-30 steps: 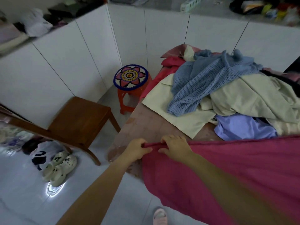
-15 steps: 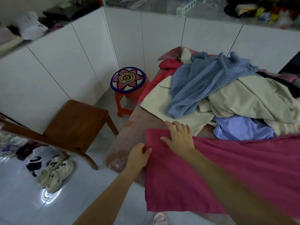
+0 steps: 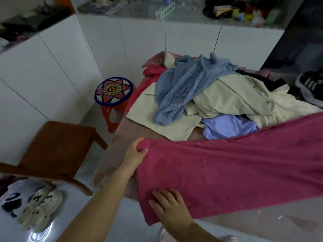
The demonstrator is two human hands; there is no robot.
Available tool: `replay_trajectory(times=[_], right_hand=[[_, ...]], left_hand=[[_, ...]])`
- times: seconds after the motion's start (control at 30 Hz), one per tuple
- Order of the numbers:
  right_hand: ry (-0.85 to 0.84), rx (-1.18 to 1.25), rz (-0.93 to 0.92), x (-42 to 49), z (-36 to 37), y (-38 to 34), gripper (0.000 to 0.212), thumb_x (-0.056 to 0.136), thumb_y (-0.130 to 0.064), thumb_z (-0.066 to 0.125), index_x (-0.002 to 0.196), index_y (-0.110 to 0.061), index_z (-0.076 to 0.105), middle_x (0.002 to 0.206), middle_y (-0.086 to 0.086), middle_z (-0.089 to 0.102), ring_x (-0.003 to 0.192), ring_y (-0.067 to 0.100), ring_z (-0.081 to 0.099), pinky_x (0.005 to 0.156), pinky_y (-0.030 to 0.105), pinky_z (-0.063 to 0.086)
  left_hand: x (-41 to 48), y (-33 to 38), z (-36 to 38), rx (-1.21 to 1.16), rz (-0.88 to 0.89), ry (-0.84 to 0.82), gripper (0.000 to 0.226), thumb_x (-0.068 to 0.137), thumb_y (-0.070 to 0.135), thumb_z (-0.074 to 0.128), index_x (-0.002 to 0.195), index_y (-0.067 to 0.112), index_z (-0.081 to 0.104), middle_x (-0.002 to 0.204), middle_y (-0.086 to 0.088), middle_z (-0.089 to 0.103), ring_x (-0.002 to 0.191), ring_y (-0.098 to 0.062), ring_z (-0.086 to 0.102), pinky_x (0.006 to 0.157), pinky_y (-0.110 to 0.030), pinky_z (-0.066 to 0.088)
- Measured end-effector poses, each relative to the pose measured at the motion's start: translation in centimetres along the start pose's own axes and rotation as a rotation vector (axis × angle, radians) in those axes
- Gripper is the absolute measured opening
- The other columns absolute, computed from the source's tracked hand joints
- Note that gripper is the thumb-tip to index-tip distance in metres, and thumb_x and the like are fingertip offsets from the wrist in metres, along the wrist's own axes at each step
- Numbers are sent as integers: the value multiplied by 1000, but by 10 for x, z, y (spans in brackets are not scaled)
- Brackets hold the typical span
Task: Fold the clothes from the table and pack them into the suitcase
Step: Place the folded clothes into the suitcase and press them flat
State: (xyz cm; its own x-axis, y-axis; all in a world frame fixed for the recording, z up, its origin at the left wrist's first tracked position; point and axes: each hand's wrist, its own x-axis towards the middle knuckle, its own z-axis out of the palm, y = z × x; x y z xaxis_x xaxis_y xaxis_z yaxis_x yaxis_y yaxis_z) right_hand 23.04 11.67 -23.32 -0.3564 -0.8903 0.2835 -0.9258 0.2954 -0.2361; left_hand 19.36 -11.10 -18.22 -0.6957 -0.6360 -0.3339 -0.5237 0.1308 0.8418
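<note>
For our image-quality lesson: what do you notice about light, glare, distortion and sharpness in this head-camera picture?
Head view: dim, even light; bright glare on the glossy floor by the clogs; the wide-angle lens slants the white cabinet panels; the right hand on the pink cloth looks slightly soft.

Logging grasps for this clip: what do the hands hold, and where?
The left hand grips the far left corner of the pink garment; the right hand rests flat on it.

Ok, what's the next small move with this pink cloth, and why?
Probably bring the left hand toward the right hand, folding the pink cloth in half: the left grips its far corner, the right rests flat on the near corner.
</note>
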Motion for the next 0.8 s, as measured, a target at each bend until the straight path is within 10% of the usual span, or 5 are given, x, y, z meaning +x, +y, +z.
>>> replay_trajectory(times=[0.23,0.4,0.57,0.67,0.8], right_hand=[[73,224,86,3,-21,-1,27,65,-31,65,91,-29,63,82,-8,61,72,11,58,75,29,39],[175,296,36,-10,-47,-16,23,78,-28,60,100,-31,56,73,-12,63,63,3,56,58,19,45],[381,496,945,-2,-91,-14,35,104,-20,25,130,-16,49,91,26,58,96,25,57,86,14,39],[171,770,876,-25,-145,-3,67,77,-28,63,112,-76,31,81,-12,72,73,3,68,71,9,47],[603,524,1021,-92,-156,71,82,68,1,67,107,-66,41,101,-43,55,86,-19,57,75,-2,38]], left_hand=[[6,13,-15,274,106,-74,48,90,2,50,132,27,50,126,3,52,102,-16,59,81,-23,50],[17,42,-40,668,29,-291,17,83,13,62,89,28,65,97,8,62,83,-7,58,68,-23,49],[14,103,-37,1021,-117,-571,15,82,14,61,96,18,66,82,-4,64,55,-10,51,45,-21,41],[16,151,4,971,7,-643,21,84,16,58,103,25,56,73,-3,60,41,-9,46,41,-19,36],[10,208,104,684,128,-654,7,89,16,54,88,20,60,67,-4,52,40,-8,44,43,-16,33]])
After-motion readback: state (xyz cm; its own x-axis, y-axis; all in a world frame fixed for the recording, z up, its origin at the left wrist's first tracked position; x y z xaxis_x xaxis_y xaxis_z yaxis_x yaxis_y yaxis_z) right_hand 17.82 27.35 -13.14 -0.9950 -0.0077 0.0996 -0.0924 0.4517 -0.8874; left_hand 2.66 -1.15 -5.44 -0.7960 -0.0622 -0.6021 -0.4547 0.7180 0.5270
